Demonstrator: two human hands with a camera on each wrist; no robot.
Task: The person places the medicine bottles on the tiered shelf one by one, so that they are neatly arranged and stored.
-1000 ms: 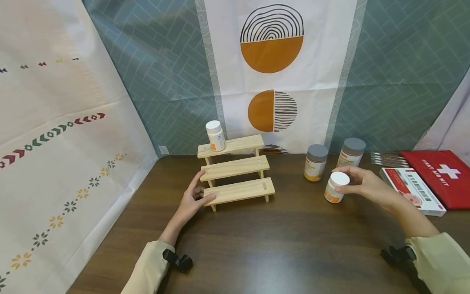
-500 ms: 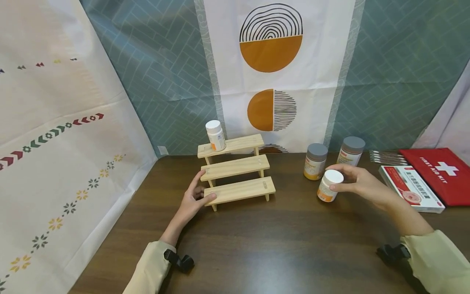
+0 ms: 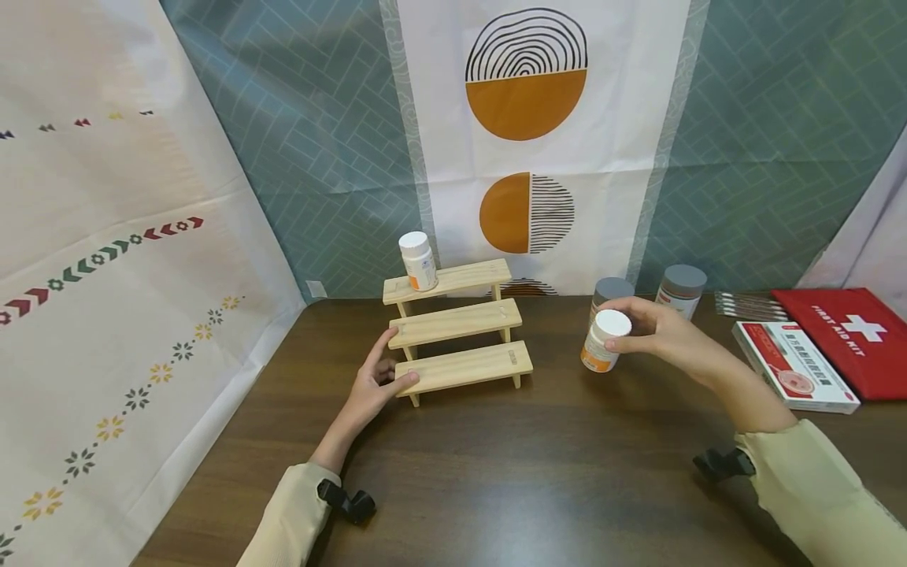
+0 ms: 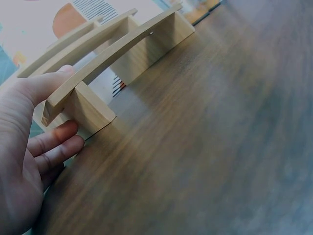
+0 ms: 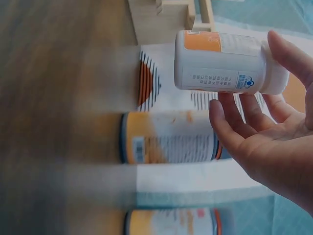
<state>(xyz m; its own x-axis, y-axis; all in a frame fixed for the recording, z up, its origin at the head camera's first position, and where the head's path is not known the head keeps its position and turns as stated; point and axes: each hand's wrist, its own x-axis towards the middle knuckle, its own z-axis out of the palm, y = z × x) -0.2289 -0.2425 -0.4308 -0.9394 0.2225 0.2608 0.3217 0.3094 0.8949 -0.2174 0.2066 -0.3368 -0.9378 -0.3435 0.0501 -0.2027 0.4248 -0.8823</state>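
My left hand (image 3: 368, 390) grips the left end of a pale three-tier wooden display stand (image 3: 457, 324). In the left wrist view the thumb lies on top of a shelf, with curled fingers (image 4: 56, 147) beside the support below. A white pill bottle (image 3: 420, 266) with an orange-marked label stands upright on the top tier. Right of the stand, my right hand (image 3: 659, 335) pinches a second white pill bottle (image 3: 602, 346) near its cap, between thumb and fingers. The right wrist view shows this held bottle (image 5: 222, 61) raised off the table.
Two grey-lidded jars (image 3: 613, 290) (image 3: 682, 288) stand behind the right hand, partly hidden by it. Farther right lie packaged swabs (image 3: 751, 305), a red-and-white medicine box (image 3: 797, 366) and a red first aid pouch (image 3: 850, 335). A patterned cloth (image 3: 340, 197) hangs behind the table.
The right hand has carried its pill bottle up and to the left, toward the stand, now covering part of the nearer grey-lidded jar. The left hand keeps its place on the stand.
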